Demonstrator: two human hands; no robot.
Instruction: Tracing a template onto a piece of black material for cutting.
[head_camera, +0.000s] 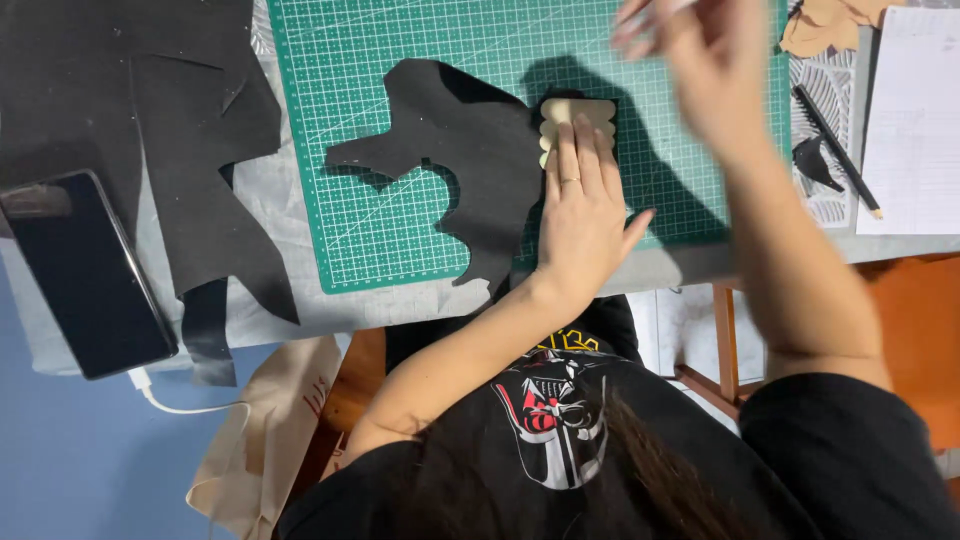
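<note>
Nearest the camera is the person's dark shirt and hair; just beyond it the left hand (583, 205) lies flat, fingers together, pressing a small cream scalloped template (577, 115) onto a black sheet cutout (470, 165). Its grip is not closed on anything: it is an open palm holding the template down. All this sits on the green cutting mat (370, 230), the template toward the mat's right half and the cutout running leftward from it. The right hand (700, 50) is raised above the mat's far right edge, blurred; whether its grip holds anything I cannot tell.

Left of the mat, larger black scraps (150, 110) and a dark phone (85, 275) rest on the surface (290, 310). Right of the mat lie a black pencil (835, 150) and white paper (915, 120).

My judgement: with only one hand pinning it, the template could slide on the smooth black sheet if pressure shifts, spoiling alignment.
</note>
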